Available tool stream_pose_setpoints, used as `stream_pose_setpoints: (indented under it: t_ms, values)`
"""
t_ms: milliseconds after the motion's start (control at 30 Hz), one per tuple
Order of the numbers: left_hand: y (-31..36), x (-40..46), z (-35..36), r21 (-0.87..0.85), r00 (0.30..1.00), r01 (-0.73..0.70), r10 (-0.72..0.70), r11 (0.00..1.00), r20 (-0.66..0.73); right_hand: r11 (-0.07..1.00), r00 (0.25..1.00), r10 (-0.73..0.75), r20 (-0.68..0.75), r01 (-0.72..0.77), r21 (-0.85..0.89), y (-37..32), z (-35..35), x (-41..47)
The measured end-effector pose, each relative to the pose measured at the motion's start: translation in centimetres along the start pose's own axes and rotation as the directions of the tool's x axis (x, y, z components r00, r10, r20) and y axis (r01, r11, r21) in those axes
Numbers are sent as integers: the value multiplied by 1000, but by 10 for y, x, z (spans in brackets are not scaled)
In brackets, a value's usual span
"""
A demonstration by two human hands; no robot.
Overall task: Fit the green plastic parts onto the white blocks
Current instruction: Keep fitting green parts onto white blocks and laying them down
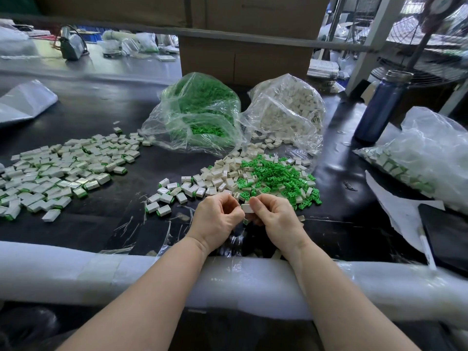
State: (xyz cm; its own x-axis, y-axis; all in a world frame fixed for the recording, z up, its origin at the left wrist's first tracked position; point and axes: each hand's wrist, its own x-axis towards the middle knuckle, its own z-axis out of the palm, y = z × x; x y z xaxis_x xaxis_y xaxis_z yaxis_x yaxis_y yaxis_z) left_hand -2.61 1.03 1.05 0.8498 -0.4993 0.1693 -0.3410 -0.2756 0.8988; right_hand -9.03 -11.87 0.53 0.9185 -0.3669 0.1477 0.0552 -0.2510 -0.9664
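1. Head view: the right hand point(274, 214) pinches a white block point(247, 208) just above the dark surface point(101, 224).
2. The left hand point(217, 219) has curled fingers meeting the block's end; whether it grips anything I cannot tell.
3. Loose green parts point(276, 178) and white blocks point(220, 176) lie piled just beyond the hands.

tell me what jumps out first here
Two hands meet at centre: the right hand pinches a white block against the left hand. Just beyond lies a bright green pile, with a green bag behind and finished blocks spread left.
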Motion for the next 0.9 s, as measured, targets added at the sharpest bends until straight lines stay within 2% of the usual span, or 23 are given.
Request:
stream_pose_setpoints:
  t_ms: [100, 200, 367, 567, 900]
  values:
    - [-2, 1, -3, -31, 999, 23, -24, 999, -34, 996, 997, -34, 63, 29, 84, 0, -2, -1]
    - [-2, 2, -2, -3, 999, 38, -38, 999, -32, 997, 994, -80, 76, 80, 14, 0, -1, -1]
    - [-2, 1, -1, 14, 999, 44, -44, 999, -30, 996, 995, -92, 42, 91, 13, 1, 1, -1]
    - [1, -1, -2, -149, 999, -40, 38, 988, -18, 997, 1000, 0, 4, 0, 72, 1, -1, 2]
    - [2, -3, -1, -96, 987, -136, 126, 986, -103, 999, 999, 47, -3, -47, 21, -3, 0, -1]
